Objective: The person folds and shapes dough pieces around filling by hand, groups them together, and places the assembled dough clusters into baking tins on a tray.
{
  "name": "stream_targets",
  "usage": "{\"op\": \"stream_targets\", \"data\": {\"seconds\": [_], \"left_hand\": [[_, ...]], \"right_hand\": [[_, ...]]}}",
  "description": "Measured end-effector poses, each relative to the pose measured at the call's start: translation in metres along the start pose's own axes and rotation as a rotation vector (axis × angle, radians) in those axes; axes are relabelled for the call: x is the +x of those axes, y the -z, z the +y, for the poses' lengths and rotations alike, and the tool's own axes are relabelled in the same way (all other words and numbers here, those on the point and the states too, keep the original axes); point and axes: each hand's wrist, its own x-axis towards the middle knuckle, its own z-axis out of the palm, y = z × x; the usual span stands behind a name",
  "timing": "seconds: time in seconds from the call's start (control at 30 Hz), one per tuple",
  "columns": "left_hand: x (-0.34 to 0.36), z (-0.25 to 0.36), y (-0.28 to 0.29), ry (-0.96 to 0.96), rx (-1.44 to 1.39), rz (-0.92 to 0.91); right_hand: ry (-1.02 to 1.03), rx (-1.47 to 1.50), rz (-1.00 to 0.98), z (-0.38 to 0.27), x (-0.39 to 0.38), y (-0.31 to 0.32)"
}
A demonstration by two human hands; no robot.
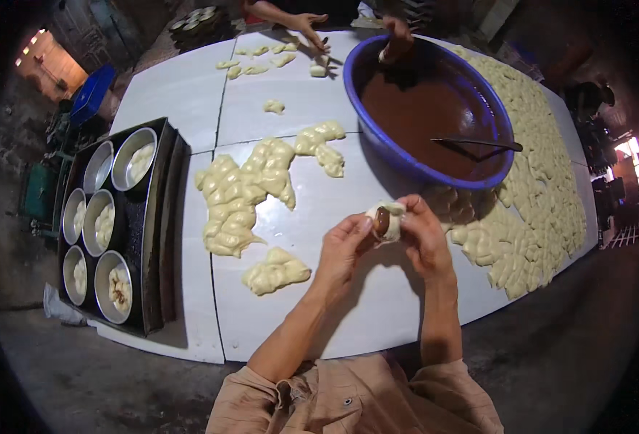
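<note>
Between my two hands, a small piece of pale dough [395,230] is held up over the table, with a dab of brown filling showing on it. My left hand [343,249] pinches its left side, and my right hand [428,237] grips the right side with bent fingers. Just beyond them stands a blue basin [424,173] of smooth brown filling [421,119], a dark-handled spatula [479,143] resting across its right part. Left of my hands lie a small clump of dough [276,271] and a larger spread of joined dough pieces [243,189].
A black tray [162,173] at the left carries several round tins [112,289] with dough inside. Many dough pieces [540,166] cover the table's right side. Across the white table [182,94], a co-worker's hand [306,25] is near dough bits, another [398,40] at the basin's rim.
</note>
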Motion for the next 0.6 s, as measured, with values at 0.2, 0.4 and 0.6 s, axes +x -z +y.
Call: {"op": "stream_targets", "data": {"seconds": [0.2, 0.4, 0.6], "left_hand": [[-0.029, 0.01, 0.021, -0.11, 0.226, 0.212], [-0.035, 0.009, 0.028, -0.256, 0.392, 0.231], [-0.028, 0.047, 0.051, 0.077, 0.423, 0.106]], "right_hand": [[0.408, -0.735, 0.091, 0.047, -0.026, -0.046], [0.441, -0.624, 0.233, 0.078, -0.021, -0.052], [-0.024, -0.162, -0.007, 0.053, -0.042, -0.06]]}}
